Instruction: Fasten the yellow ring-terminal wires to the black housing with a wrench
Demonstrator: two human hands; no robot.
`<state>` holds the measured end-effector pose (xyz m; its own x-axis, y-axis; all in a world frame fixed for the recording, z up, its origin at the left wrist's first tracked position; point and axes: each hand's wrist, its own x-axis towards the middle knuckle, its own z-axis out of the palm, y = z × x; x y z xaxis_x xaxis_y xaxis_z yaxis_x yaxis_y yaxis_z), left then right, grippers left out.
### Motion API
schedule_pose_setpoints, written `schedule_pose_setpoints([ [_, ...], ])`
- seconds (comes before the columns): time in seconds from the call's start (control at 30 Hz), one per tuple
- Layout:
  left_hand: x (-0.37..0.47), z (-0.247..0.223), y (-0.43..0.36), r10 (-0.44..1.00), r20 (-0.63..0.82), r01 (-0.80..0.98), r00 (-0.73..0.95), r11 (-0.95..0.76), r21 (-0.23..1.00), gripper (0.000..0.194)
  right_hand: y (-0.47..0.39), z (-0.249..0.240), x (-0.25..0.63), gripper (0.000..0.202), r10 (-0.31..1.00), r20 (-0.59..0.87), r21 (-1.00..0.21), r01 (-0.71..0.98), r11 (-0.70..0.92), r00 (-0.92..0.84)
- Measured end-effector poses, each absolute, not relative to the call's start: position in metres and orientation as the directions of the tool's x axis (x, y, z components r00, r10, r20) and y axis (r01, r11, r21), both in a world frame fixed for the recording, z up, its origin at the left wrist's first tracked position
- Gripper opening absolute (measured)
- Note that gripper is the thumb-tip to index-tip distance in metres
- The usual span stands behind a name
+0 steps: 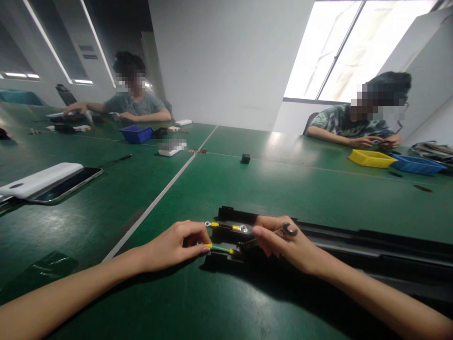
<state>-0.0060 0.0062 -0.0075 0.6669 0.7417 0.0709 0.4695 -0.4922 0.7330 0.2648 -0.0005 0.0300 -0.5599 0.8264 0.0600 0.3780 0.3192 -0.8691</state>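
A long black metal channel (339, 237) lies across the table in front of me and runs off to the right. Near its left end is a short green wire (221, 249) with yellow-sleeved ends. My left hand (184, 241) pinches the wire's left end. My right hand (286, 241) grips a metal wrench (249, 244), whose open jaw sticks out above the fingers; its other end reaches the wire's right end. A second, dark wire (223, 227) with yellow sleeves and ring terminals lies just behind, its left ring past the channel's end.
Two people sit across the green table (269, 189). A phone (67, 185) and white case lie at left, near a clear plastic bag (46, 269). Farther back are a dark blue tray (136, 134), a small black block (245, 158), a yellow tray (371, 158) and a blue tray (417, 164).
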Motion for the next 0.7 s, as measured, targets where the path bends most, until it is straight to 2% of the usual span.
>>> schedule_pose_setpoints([
  [0.7,-0.0056,-0.0068,0.0066,0.743,0.064,0.488,0.666,-0.499,0.717,0.012,-0.0007,0.0288,0.2645,0.052,0.829,0.081,-0.849,0.397,0.348,-0.554],
])
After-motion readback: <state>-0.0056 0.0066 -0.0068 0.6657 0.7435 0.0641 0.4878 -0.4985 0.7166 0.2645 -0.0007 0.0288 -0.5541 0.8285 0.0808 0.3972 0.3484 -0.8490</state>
